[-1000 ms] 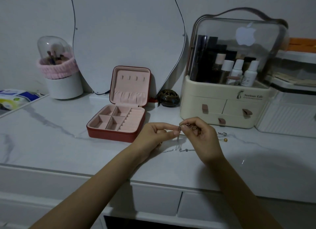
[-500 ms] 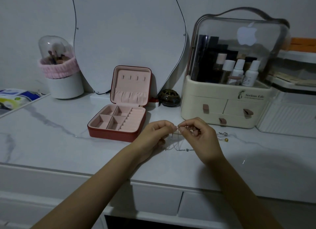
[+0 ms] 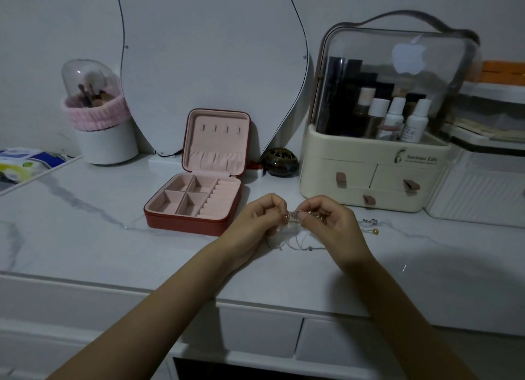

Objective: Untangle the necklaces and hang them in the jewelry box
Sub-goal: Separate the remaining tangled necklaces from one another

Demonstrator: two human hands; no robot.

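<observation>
My left hand [image 3: 257, 223] and my right hand [image 3: 332, 226] meet just above the marble table, both pinching a tangle of thin silver necklaces [image 3: 295, 242] between fingertips. Loops of chain hang down from the pinch and trail on the table, one with a small bead. Two pendant ends [image 3: 372, 227], one silver and one gold, lie on the table to the right of my right hand. The red jewelry box [image 3: 199, 195] stands open to the left, its pink lid upright with a row of hooks [image 3: 220, 129] that carry nothing.
A cream cosmetics organizer [image 3: 377, 166] with a clear dome stands at the back right, white ribbed boxes [image 3: 480, 192] beside it. A mirror [image 3: 210, 53] leans on the wall, a dark round pot [image 3: 279, 161] at its foot. A brush holder [image 3: 99, 124] sits at the back left.
My hands have stayed in place, working the chains between the fingertips. The hanging loops below them have shifted slightly.
</observation>
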